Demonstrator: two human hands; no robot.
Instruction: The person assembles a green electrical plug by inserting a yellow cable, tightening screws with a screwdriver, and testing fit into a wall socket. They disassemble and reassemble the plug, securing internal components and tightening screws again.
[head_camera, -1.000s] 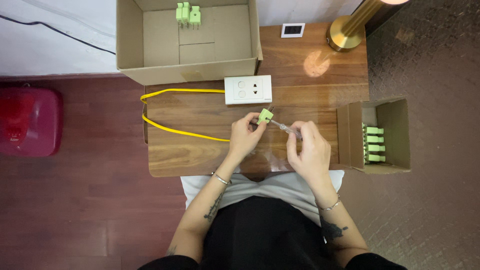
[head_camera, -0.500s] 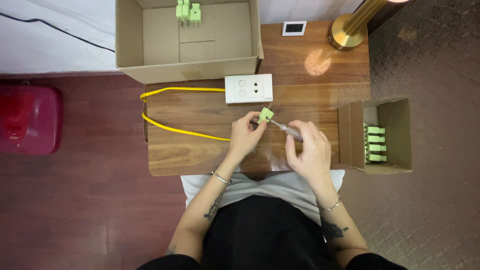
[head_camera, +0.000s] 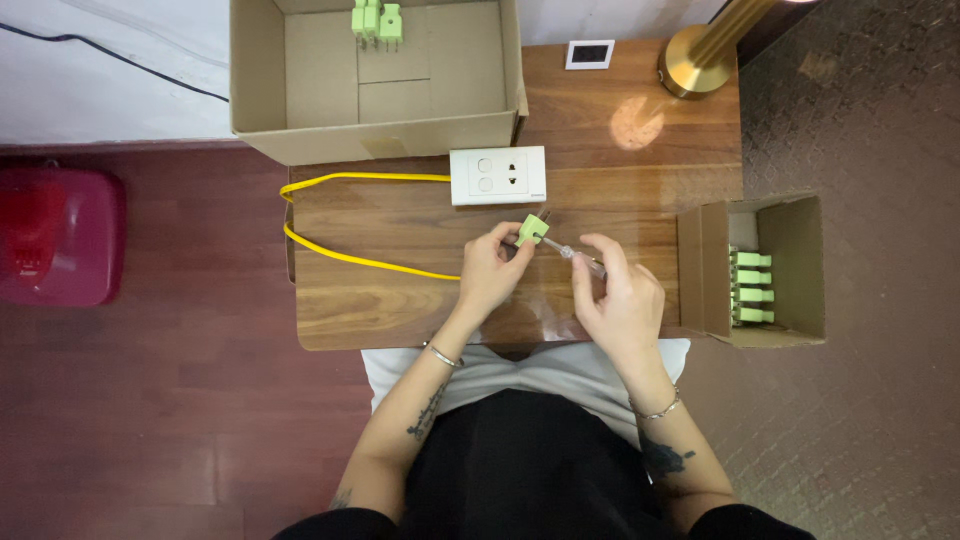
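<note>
Fingers of the left hand (head_camera: 490, 275) are pinched around a small green plug (head_camera: 532, 229), holding it up just above the table (head_camera: 400, 300) with its prongs pointing up and to the right. Right hand (head_camera: 625, 305) has a thin screwdriver (head_camera: 572, 256) pinched between fingertips, and the shaft runs up-left from that grip so the tip sits right at the plug, looks like touching it. So the plug lies up and left of the right hand's grip, along the tool's long axis, and the left hand is the nearer one since it's already got it. Yellow cable (head_camera: 350, 258) loops off to the left, white wall socket (head_camera: 497, 175) lies just beyond the plug. Further out: big cardboard box (head_camera: 300, 130) with a few green plugs at the back, smaller box (head_camera: 790, 260) on the right holding a row more, brass lamp base (head_camera: 695, 70).
</note>
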